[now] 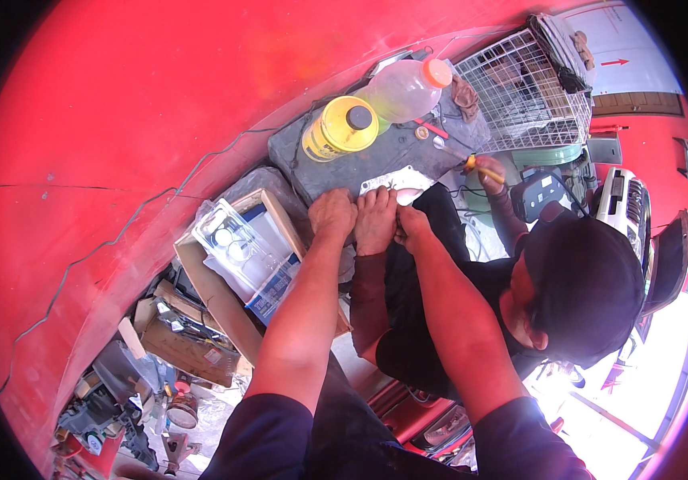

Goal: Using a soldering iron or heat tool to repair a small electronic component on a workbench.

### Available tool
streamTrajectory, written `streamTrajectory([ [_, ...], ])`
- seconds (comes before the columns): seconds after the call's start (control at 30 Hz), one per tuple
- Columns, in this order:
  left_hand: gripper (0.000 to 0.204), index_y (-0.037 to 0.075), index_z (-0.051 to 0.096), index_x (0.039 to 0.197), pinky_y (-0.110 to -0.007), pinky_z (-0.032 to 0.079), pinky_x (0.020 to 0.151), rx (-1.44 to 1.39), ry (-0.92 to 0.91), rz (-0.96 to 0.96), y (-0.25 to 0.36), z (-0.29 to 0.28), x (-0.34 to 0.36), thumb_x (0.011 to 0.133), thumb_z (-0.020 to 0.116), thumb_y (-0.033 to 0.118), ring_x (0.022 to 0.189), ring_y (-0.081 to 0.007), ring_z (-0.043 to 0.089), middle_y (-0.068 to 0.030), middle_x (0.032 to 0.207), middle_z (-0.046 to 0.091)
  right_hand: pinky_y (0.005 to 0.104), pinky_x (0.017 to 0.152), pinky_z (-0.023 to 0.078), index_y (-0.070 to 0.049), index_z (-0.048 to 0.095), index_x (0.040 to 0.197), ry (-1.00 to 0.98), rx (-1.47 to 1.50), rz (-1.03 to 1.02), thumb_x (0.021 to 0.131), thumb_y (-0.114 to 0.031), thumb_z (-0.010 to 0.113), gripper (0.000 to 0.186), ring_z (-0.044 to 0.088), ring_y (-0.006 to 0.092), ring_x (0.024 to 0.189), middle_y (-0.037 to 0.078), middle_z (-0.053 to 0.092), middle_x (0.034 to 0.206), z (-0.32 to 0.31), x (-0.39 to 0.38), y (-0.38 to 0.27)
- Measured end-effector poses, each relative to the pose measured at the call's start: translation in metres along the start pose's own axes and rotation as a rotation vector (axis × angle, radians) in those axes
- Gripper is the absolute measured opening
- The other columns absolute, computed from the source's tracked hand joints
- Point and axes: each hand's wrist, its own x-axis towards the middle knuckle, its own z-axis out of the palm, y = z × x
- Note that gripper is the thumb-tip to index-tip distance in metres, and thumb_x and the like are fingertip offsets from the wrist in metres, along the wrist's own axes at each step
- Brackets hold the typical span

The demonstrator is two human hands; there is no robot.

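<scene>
A silvery metal part [398, 181] with an uneven outline rests at the near edge of the dark bench top. My left hand [332, 213] is closed, knuckles up, just left of the part; whatever its fingers hold is hidden. At the part's lower right, my right hand [414, 227] has its fingers curled in, and their tips are out of sight. Between my hands lies a co-worker's hand [376, 220], its fingers on the part's near edge. The co-worker's other hand [490, 174] grips a tool with a yellow handle [472, 163] and a thin shaft.
On the bench [296, 156] stand a yellow container [336, 132] with a black cap and a clear bottle [400, 92] with an orange cap. A white wire crate [520, 88] is behind. The co-worker's capped head [584, 280] is close at right; a wooden box [240, 320] sits at left.
</scene>
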Motion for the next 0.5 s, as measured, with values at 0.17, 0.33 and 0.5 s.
streamTrajectory([
  [0.17, 0.021, 0.015, 0.070, 0.091, -0.039, 0.050, 0.080, -0.001, 0.018, 0.007, -0.0001, 0.0008, -0.0003, 0.079, 0.058, 0.027, 0.093, -0.0292, 0.064, -0.0129, 0.094, 0.067, 0.0293, 0.043, 0.032, -0.008, 0.054, 0.071, 0.021, -0.003, 0.007, 0.087, -0.026, 0.056, 0.024, 0.041, 0.0138, 0.046, 0.003, 0.047, 0.059, 0.0019, -0.0022, -0.0027],
  [0.33, 0.021, 0.015, 0.070, 0.091, -0.039, 0.050, 0.079, 0.005, 0.018, 0.007, -0.0020, 0.0014, 0.0006, 0.078, 0.059, 0.027, 0.093, -0.0294, 0.064, -0.0134, 0.094, 0.067, 0.0297, 0.040, 0.028, -0.007, 0.053, 0.069, 0.012, 0.022, 0.014, 0.088, -0.025, 0.056, 0.026, 0.039, 0.0148, 0.043, 0.004, 0.045, 0.057, 0.0039, -0.0051, -0.0039],
  [0.5, 0.021, 0.015, 0.070, 0.092, -0.039, 0.050, 0.079, -0.003, 0.010, 0.009, -0.0002, -0.0001, -0.0005, 0.078, 0.059, 0.028, 0.093, -0.0300, 0.064, -0.0143, 0.094, 0.067, 0.0299, 0.040, 0.026, -0.007, 0.052, 0.068, 0.009, 0.022, 0.009, 0.088, -0.025, 0.056, 0.027, 0.039, 0.0148, 0.042, 0.004, 0.044, 0.055, 0.0028, -0.0058, -0.0047],
])
